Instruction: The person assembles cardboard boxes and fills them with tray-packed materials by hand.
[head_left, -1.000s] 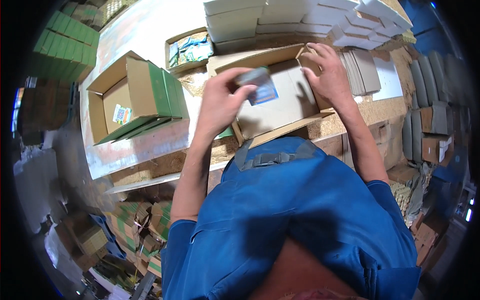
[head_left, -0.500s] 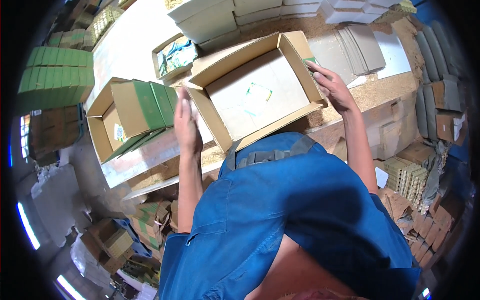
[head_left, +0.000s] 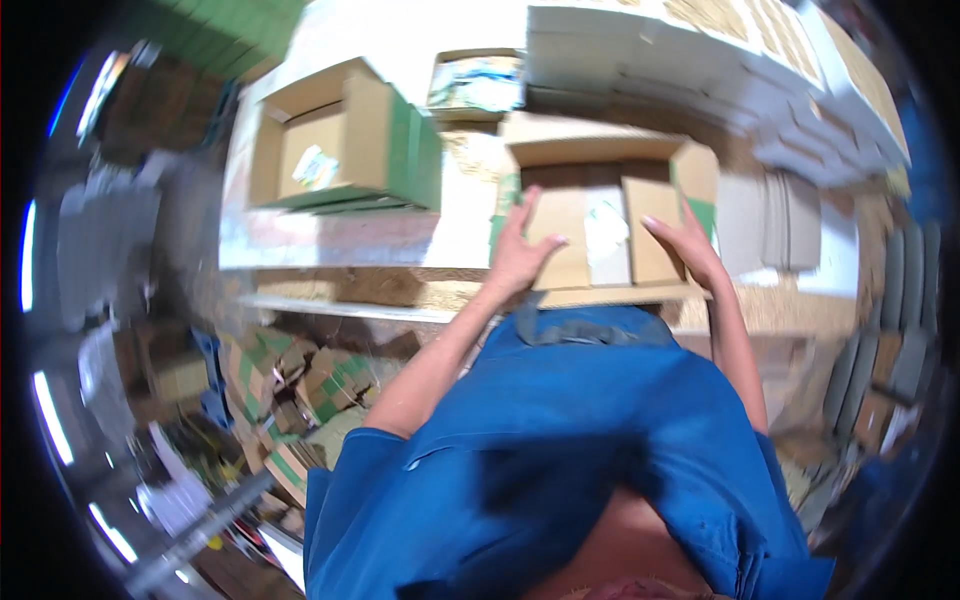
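In front of my waist lies a shallow cardboard box [head_left: 657, 265] with green bands at its ends. Its left end flap [head_left: 562, 262] and right end flap lean inward over the floor, leaving a pale strip with a blurred label [head_left: 606, 226] between them. My left hand [head_left: 522, 248] rests on the left flap, fingers and thumb spread. On the opposite side my right hand [head_left: 692, 246] touches the right flap with its thumb, its other fingers stretched along the box's right edge. Neither hand is wrapped around anything.
Another open brown and green box [head_left: 412, 150] stands tilted on the table to the left. Behind is a small carton [head_left: 478, 112] of blue-white papers. White block-like boxes [head_left: 650, 85] line the back. Flat grey sheets [head_left: 792, 222] lie right. Folded cardboard [head_left: 335, 385] lies low left.
The box's end flaps now lean inward, covering much of the floor. Both hands have moved from its outer ends onto the flaps. The view has turned, so the table sits straighter.
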